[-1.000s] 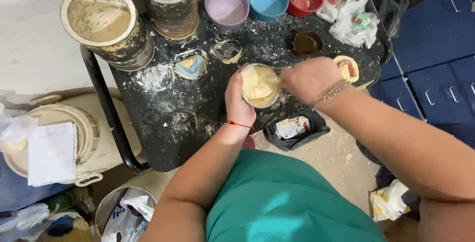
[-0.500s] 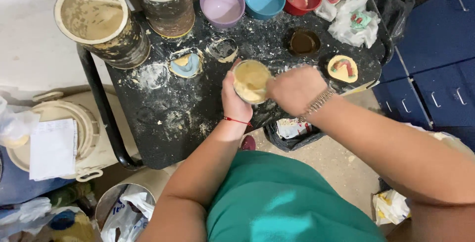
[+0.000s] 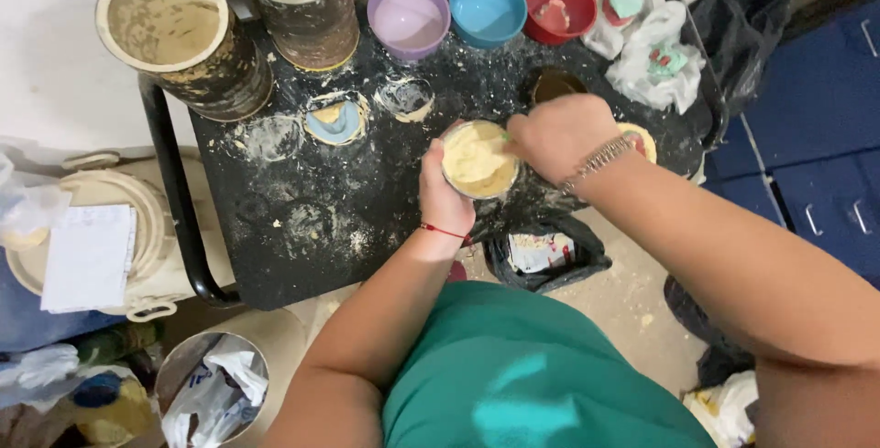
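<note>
The left hand is wrapping its fingers around a small round cup full of thick pale yellow paste, gripping it from the near side so it is not sliding on the table. The cup is sitting just past the left fingertips, low over the messy black table. The right hand is coming in from the other side, right next to the cup's rim. Its fingers are curled closed, and they seem to be pinching a thin stick that is dipping into the paste, but the stick is mostly hidden, so I cannot tell for sure. Holding the cup tight with one hand is letting the other hand work in the paste without tipping it. Farther out beyond both sets of fingers, a purple bowl, a blue bowl and a red bowl are standing in a row. Off past the left knuckles, two big crusty buckets are sitting at the table's far corner. White powder is lying all over the table top.
</note>
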